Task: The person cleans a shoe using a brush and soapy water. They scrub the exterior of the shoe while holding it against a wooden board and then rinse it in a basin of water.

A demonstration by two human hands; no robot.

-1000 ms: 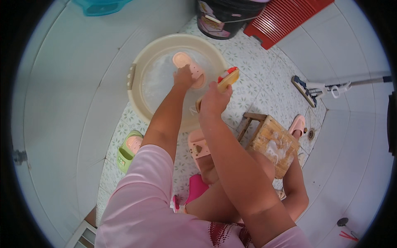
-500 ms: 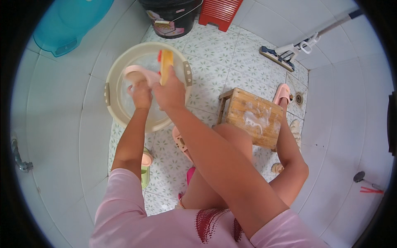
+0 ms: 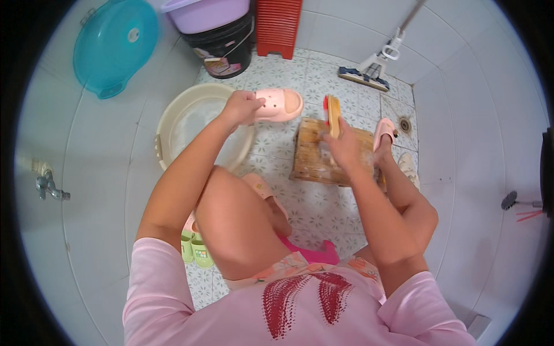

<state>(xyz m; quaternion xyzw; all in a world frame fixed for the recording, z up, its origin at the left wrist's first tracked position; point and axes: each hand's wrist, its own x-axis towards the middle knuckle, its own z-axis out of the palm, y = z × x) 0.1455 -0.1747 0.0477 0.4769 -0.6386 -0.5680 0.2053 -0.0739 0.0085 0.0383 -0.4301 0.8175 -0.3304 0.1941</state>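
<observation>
My left hand (image 3: 242, 108) is closed round one end of a pale pink clog (image 3: 283, 105) with small holes. The clog is held up over the right rim of a cream plastic basin (image 3: 202, 88) with cloudy water in it. My right hand (image 3: 345, 145) grips a scrub brush (image 3: 334, 115) with a yellow-wood back and red bristles facing left. Below the brush stands a low wooden stool (image 3: 311, 151), its top wet and partly hidden by my right hand.
Green clogs (image 3: 199, 254) stand by my left leg. A black bucket (image 3: 222, 55) carries a purple basin (image 3: 210, 14); a red plastic stool (image 3: 279, 26) is beside it. A mop (image 3: 369, 72) leans at the far right. A tap (image 3: 52, 185) projects from the left wall.
My hands have moved apart. The left lifted the clog out of the basin toward the right; the right carried the brush over the wooden stool. The view has shifted too.
</observation>
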